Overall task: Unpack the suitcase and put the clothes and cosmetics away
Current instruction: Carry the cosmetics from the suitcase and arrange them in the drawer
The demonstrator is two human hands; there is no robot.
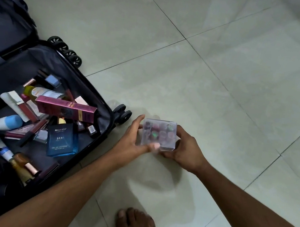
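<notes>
Clear glossy plastic box (158,134) (slightly blurred) above smooth, faintly shiny floor tiles (225,85).

**Open floor right of the suitcase**

Bare tiled floor (225,85) is lying open right of and beyond the suitcase (105,111). Inside the suitcase, heaped cosmetics (49,115) are crowding the way. Its wheels (123,114) are jutting out at the corner; a bare foot (134,225) is resting nearer the camera.

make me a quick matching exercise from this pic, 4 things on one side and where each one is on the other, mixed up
Things:
1. clear plastic box of small coloured items
2. blue cologne box
3. long magenta carton
4. bare foot

Places:
A. on the tiled floor, bottom of the view
B. lying on top of the pile in the suitcase
C. held between left hand and right hand
D. in the suitcase, nearest the left forearm

Pairs: 1-C, 2-D, 3-B, 4-A
</notes>
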